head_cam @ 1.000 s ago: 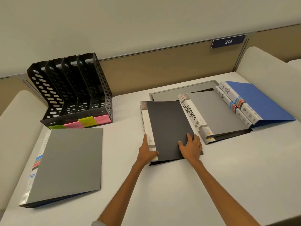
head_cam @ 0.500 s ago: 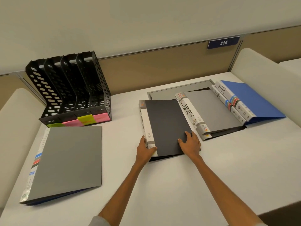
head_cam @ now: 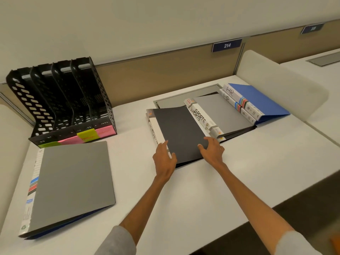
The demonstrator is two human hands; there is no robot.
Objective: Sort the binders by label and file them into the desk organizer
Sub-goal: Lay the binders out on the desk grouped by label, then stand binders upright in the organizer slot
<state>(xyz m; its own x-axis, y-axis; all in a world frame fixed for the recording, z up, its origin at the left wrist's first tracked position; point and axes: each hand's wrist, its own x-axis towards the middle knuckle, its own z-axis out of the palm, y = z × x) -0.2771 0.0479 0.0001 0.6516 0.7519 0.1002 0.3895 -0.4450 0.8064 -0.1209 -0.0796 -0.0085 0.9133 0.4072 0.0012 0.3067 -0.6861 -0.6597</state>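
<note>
at the middle of the counter lies the black binder, flat, cover up, with both hands on its near edge. its long axis runs from about 5 o'clock near the person to 11 o'clock at the far end; the white spine sits along its 9 o'clock side, and the opening edge faces 3 o'clock. writing on that spine is too foreshortened to read.

the left hand curls over the near spine corner, fingers bent as if getting under the edge. the right hand rests on the near right corner with fingers spread and arched, thumb toward the cover. neither has lifted the binder, as far as i can tell; it looks to lie on the counter, with a second cover edge showing beneath it.

at 2 o'clock from it, overlapping its far right corner, is the grey binder pair marked sports, and beyond that at 2 o'clock the blue binders marked hr, spines toward 10 o'clock.

well apart at 8 o'clock lies a large grey binder, flat, spine at 9 o'clock.

at 10 o'clock stands the black desk organizer, with pink and yellow-green notes along its front lip. every slot looks empty.

so by my judgement sorting into groups is mostly done, while filing has not begun: all binders remain to be stood in slots.
</note>
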